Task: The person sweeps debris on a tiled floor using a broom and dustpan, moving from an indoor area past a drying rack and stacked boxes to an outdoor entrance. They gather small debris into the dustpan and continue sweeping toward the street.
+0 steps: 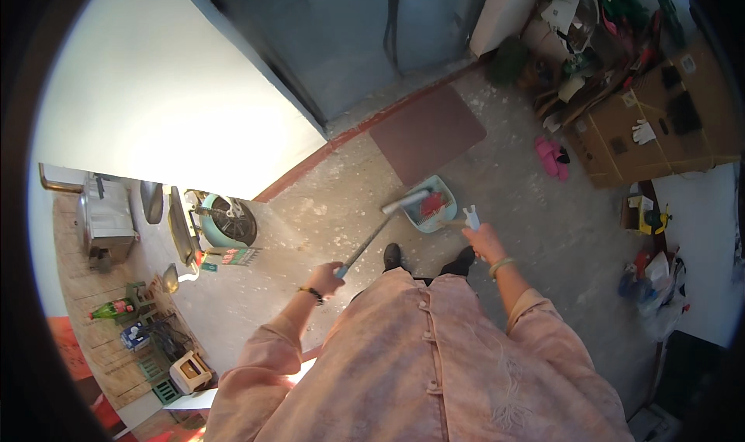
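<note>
My left hand (325, 280) is closed around the grip of a long thin handle (369, 241), which runs up to a pale cylindrical head (405, 201) resting at the left rim of a light-blue dustpan (449, 210). Inside the dustpan lies something red (432, 204), beside a comb-like row of teeth. My right hand (486, 242) grips a pale handle with a forked tip (472, 215); whether this handle joins the dustpan is hard to tell. Both hands are held above the concrete floor, one on each side of my feet.
A brown-red mat (429, 133) lies beyond the dustpan, before a doorway. Pink slippers (552, 158) and a large cardboard box (652, 122) are at the right. At the left stand a scooter wheel (230, 221), a small stool (191, 372) and a white wall.
</note>
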The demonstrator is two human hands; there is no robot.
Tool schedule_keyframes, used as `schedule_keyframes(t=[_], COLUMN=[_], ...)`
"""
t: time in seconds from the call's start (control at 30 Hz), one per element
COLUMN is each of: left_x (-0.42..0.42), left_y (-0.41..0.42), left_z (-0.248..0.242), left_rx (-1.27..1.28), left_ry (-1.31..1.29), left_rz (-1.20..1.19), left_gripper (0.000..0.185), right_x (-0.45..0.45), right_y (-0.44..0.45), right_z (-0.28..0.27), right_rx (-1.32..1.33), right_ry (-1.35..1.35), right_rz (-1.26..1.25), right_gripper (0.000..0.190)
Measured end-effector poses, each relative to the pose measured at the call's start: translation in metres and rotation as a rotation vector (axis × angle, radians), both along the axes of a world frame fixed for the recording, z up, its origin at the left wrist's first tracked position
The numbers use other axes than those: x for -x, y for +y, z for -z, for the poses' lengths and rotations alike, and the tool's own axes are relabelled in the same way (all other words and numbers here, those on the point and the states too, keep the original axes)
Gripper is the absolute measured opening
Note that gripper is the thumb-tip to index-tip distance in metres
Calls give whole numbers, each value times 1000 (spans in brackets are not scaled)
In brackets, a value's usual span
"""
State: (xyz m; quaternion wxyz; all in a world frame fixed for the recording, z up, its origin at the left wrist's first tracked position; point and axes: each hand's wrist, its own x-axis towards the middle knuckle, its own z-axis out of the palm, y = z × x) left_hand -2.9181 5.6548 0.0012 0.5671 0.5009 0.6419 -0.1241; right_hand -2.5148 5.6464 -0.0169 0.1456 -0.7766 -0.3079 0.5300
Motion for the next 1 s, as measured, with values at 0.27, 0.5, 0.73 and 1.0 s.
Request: schedule_keyframes(t=[0.27, 0.5, 0.73, 1.0], left_x=[11, -49, -16, 5], left_y=[-3, -3, -16, -30], left_z=[-13, 75, -15, -35], left_rx=[-336, -278, 56, 125], left_ry=[122, 172, -112, 52], left_rz=[107, 173, -128, 23], left_gripper=[48, 30, 54, 30], right_x=[5, 13, -7, -69], right_y=[2, -4, -26, -122], right_z=[-2, 2, -6, -13], right_rx=[-34, 5, -46, -92], right_ry=[33, 31, 6, -63], right_rz=[-3, 31, 92, 364], right_gripper=[34, 34, 35, 31])
